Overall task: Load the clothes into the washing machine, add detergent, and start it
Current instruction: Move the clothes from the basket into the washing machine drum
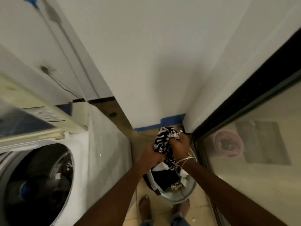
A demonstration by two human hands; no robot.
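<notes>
Wall (146, 62) is filling the upper middle of the frame, white. Washer (104, 144) is taking up the lower left, white body. Its round drum (40, 181) is lying open and showing dark contents, too blurred to name. Glass panel (260, 144) with a black frame is running down the right side and reflecting a pinkish ring. Tiled floor (200, 207) is showing at lower centre, between washer and glass.

Basket (184, 194) is sitting on the floor at lower centre, just beside the glass, with clothes (164, 176) in dark and white piling inside it. Both arms are reaching in from the bottom edge to above the basket.

Black-and-white patterned cloth (162, 141) is hanging bunched above the basket, well apart from the drum. Left grip (150, 154) is clutching its lower left side with curled fingers. Right grip (180, 144) is clutching its upper right side, fingers wrapped round the fabric.

Blue tape (172, 120) is running along the base of the wall, just above the cloth in the frame. A bare foot (144, 204) is standing on the floor below the basket. Bangles (187, 159) are circling the right wrist. A ring (180, 131) is showing on a right finger.
</notes>
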